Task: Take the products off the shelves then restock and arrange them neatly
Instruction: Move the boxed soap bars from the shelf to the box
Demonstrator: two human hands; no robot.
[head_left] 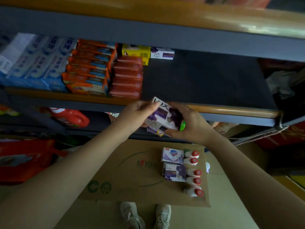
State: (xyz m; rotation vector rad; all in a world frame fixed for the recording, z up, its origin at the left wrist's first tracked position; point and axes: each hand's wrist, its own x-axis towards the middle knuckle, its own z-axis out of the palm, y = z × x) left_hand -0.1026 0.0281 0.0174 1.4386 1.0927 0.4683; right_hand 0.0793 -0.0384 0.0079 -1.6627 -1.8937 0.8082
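Both hands hold a small stack of purple and white Lux soap boxes [165, 118] just in front of the shelf's front edge [231, 111]. My left hand [140, 113] grips the stack's left side. My right hand [189, 123] curls round its right side and underside. On the shelf stand one Lux box [162, 54], yellow boxes [135, 51], dark red packs [127, 80], orange packs [90, 68] and white-blue toothpaste boxes [38, 58]. On the floor cardboard [132, 176] lie another Lux box [175, 172], a purple Safeguard box [172, 155] and several white bottles with red caps [194, 172].
The shelf's right half [206, 76] is bare dark board. An upper shelf board [148, 19] overhangs it. A red detergent bottle [69, 118] and red bags [24, 159] sit lower left. My feet [145, 215] stand at the cardboard's near edge.
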